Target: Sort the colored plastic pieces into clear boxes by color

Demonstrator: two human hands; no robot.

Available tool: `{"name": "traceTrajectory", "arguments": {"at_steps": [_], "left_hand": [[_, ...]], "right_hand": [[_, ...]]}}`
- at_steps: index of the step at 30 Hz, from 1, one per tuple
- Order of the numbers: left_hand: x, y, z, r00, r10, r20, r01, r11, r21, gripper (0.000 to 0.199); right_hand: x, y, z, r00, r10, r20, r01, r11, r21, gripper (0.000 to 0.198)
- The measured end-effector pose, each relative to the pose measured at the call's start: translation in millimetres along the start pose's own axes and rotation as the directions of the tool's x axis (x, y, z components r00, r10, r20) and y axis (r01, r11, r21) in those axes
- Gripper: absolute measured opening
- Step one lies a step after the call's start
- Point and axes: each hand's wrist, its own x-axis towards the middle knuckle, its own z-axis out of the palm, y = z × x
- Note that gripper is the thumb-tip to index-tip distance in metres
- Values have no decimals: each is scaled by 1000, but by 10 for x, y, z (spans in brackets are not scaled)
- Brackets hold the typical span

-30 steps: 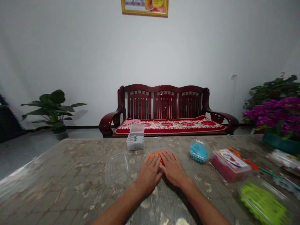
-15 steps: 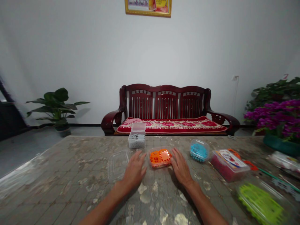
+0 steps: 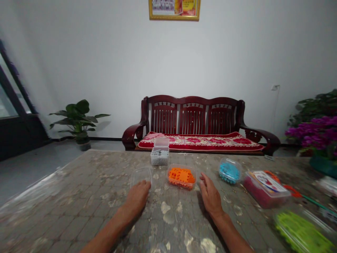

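Observation:
A clear plastic container of orange plastic pieces (image 3: 181,176) stands on the table, its top uncovered. To its left lies a clear plastic lid (image 3: 140,173). My left hand (image 3: 137,196) covers the near part of this lid, fingers together and bent down at its edge; the fingertips are partly hidden. My right hand (image 3: 210,196) rests just right of the orange container, apart from it, holding nothing, with its fingers loosely stretched.
Behind the lid is an open box of grey pieces (image 3: 160,156). Toward the right stand a container of blue pieces (image 3: 229,171), a lidded red box (image 3: 267,189) and a container of green pieces (image 3: 302,232). A flowerpot (image 3: 323,165) edges the far right.
My left hand has moved left from beside the orange container onto the lid. My right hand has drawn back from the container's right side. The view has turned slightly left.

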Motion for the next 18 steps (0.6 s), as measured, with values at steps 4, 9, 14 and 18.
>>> {"name": "traceTrajectory", "arguments": {"at_steps": [4,9,14,18], "left_hand": [[-10,83,5,997,-13,-72,0,982,-187,31],[19,381,116,991,3,-133,-51,931,-360,26],[19,685,169,982,19,-185,-100,891,-442,26],[24,822,-5,964,7,-267,-143,858,-493,29]], "right_hand": [[-14,-13,4,978,-197,-69,195,980,-32,39],[-42,-73,56,939,-340,-44,332,935,-126,37],[22,-181,61,932,-361,3,357,919,-166,42],[-51,-394,46,948,-315,56,313,949,35,40]]}}
